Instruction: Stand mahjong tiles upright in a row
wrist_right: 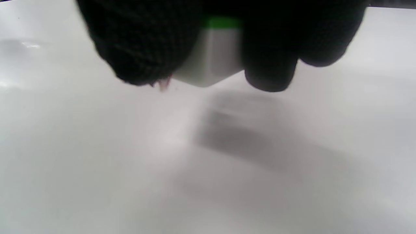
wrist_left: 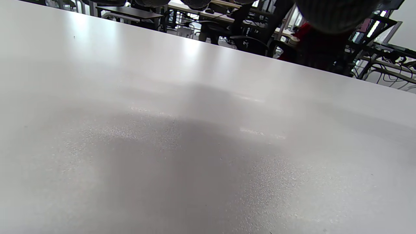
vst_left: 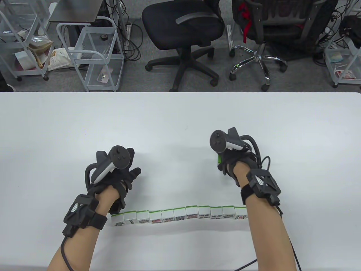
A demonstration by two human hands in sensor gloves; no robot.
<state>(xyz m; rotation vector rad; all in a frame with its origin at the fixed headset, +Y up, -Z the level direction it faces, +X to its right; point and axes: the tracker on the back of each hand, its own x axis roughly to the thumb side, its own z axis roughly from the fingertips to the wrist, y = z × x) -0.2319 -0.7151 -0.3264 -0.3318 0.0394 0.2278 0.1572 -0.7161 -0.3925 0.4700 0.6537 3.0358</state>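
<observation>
Fingers (wrist_right: 269, 65) of my right hand (vst_left: 234, 161) pinch one green-backed tile (wrist_right: 214, 55), thumb on one side and fingertips on the other, holding it just above the bench (vst_left: 180, 121), clear of the surface with its shadow under it. My left hand (vst_left: 118, 175) holds nothing; its fingers lie loosely spread and lowered toward the bench just behind the left end of the row, though I cannot tell whether they touch it.

Closer to me, the row of tiles (vst_left: 180, 216) stands upright, faces toward me, green backs away, tiles touching side by side in a slightly bowed line. Its right end sits beside my right forearm, well apart from the tile I carry.

I judge I am in the carrying step: this tile should join the right end of the row. That calls for bringing it back toward me, turning its face my way, and setting it down on edge flush with the last tile without nudging it. My own forearm crosses that end, so a careless sweep could topple the neighbours.

Beyond the far edge of the bench stand two office chairs (vst_left: 183, 31) and wire carts (vst_left: 96, 53), out of the way.
</observation>
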